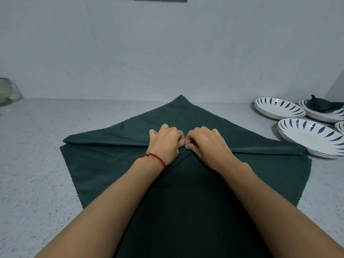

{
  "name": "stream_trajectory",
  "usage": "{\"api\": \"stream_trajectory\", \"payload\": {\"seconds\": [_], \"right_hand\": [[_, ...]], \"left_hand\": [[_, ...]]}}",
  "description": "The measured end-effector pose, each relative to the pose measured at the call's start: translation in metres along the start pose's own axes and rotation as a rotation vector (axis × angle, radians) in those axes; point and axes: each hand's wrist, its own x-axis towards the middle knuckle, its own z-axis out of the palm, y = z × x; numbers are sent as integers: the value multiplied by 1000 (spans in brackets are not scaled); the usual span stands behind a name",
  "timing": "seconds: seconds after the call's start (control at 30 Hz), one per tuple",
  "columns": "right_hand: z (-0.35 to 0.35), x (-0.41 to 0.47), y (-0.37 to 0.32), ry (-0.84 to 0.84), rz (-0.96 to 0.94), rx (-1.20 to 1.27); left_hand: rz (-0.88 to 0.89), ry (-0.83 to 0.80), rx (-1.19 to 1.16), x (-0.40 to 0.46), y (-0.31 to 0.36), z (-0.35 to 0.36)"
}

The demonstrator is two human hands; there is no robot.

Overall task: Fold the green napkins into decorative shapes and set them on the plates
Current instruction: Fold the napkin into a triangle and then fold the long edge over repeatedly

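A large dark green napkin (130,164) lies spread on the grey speckled counter, one corner pointing toward the wall, with a long fold running left to right across its middle. My left hand (166,140), with a red string bracelet at the wrist, and my right hand (204,142) meet at the centre of that fold, fingers curled and pinching the cloth. Several white plates with blue leaf marks stand at the right: one at the back (279,108), one nearer (312,140). A folded green napkin (319,105) sits on the far right plate (323,114).
The napkin's right end touches the rim of the nearer plate. A glass object (8,94) stands at the far left against the grey wall. A sliver of another plate (340,127) shows at the right edge. Bare counter (37,146) lies left of the napkin.
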Motion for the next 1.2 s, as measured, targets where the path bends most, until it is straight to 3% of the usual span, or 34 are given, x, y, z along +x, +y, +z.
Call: {"api": "stream_trajectory", "payload": {"seconds": [0.13, 0.37, 0.6, 0.77, 1.2], "right_hand": [[2, 5, 1, -38, 72, 61], [4, 10, 6, -57, 207, 177], [1, 4, 6, 56, 24, 21], [4, 8, 8, 3, 67, 48], [7, 5, 8, 48, 49, 32]], "left_hand": [[-63, 1, -178, 0, -4, -3], [72, 62, 83, -5, -2, -3], [38, 103, 110, -1, 6, 4], [52, 94, -2, -6, -2, 3], [-34, 98, 112, -5, 4, 13]]}}
